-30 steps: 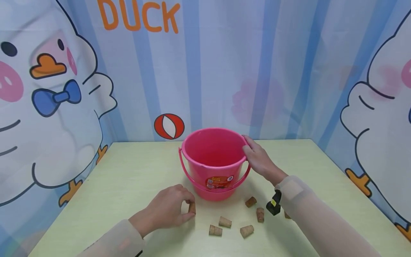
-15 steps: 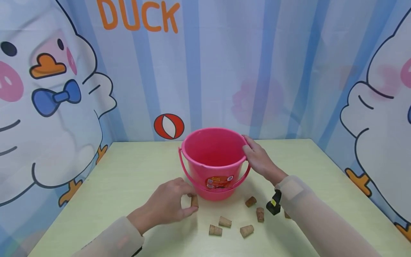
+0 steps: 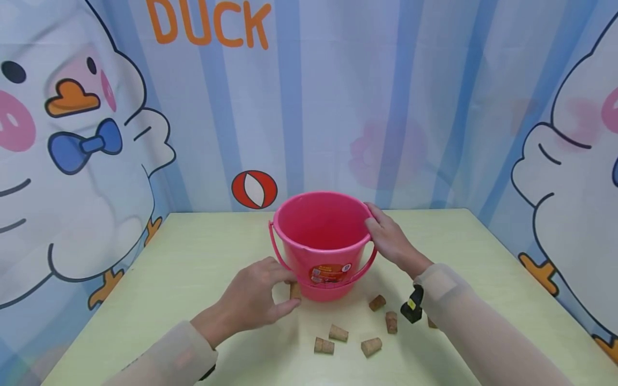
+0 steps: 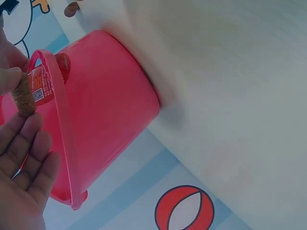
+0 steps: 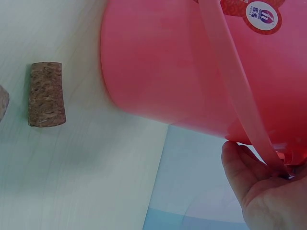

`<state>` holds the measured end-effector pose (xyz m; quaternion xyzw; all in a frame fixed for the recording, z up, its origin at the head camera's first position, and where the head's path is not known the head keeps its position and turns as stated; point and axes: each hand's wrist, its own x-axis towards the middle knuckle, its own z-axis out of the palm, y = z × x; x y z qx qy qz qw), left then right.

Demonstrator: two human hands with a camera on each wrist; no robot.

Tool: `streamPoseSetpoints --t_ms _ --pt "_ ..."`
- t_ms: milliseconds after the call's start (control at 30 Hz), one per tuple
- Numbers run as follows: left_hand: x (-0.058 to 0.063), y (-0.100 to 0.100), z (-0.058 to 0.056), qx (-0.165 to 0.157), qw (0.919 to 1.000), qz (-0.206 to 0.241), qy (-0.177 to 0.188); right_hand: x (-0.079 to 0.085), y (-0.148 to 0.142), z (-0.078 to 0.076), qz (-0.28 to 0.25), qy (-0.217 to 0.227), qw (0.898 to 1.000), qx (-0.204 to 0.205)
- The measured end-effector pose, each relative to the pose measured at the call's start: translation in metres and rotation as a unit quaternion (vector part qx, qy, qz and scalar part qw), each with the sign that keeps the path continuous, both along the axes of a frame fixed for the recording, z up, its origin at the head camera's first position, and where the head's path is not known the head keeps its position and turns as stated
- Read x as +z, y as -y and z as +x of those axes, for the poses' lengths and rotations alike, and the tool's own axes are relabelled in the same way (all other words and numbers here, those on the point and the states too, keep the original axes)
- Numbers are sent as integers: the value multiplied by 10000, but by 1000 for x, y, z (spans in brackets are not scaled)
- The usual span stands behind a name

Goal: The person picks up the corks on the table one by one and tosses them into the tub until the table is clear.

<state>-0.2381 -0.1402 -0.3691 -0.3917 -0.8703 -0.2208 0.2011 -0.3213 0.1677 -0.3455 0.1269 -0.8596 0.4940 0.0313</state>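
Note:
A pink bucket [image 3: 309, 262] with a thin handle and a red label stands upright at the middle of the table. My right hand [image 3: 393, 238] grips its rim on the right side, by the handle's joint. In the right wrist view the thumb lies along the bucket's outside. My left hand [image 3: 258, 295] pinches a cork [image 4: 23, 96] between thumb and fingers, close to the bucket's front left. From the head view the cork partly overlaps the bucket's wall, below the rim. The bucket's floor is hidden by its front wall.
Several corks lie on the pale table [image 3: 217, 241] in front of the bucket, among them one cork [image 3: 371, 347] nearest me and a darker cork [image 3: 377, 303] near the bucket's base. A printed curtain [image 3: 328, 96] rises behind the table.
My left hand has moved slightly up and to the right with the cork, nearer to the bucket. The right hand and the bucket have stayed put.

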Motion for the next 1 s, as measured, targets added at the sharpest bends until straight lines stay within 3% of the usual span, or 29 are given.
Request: streamPoseSetpoints --t_ms 1000 --pt "28 -14 -5 -284 9912 722 -1077 1 0 1 1 16 10000 22"
